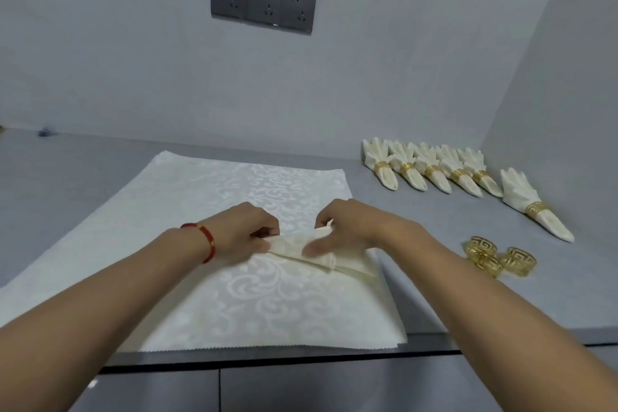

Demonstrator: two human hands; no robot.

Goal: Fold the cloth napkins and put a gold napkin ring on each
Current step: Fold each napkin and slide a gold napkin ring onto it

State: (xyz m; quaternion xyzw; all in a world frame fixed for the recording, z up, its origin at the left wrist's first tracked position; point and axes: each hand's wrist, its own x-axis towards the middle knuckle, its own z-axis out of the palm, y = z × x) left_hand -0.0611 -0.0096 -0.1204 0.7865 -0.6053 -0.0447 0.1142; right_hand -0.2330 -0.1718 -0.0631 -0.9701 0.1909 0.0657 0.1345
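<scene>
Napkin [311, 252], half-folded, pinched by left hand [247, 227] and right hand [347, 227].

A grey tabletop [418, 281] carries a stack of flat cream napkins [234, 294] near its front edge. At the far right lie six folded napkins [434, 170], each in a gold ring, one set apart. Nearer lie loose gold rings [498, 257], seemingly three, touching one another.
</scene>
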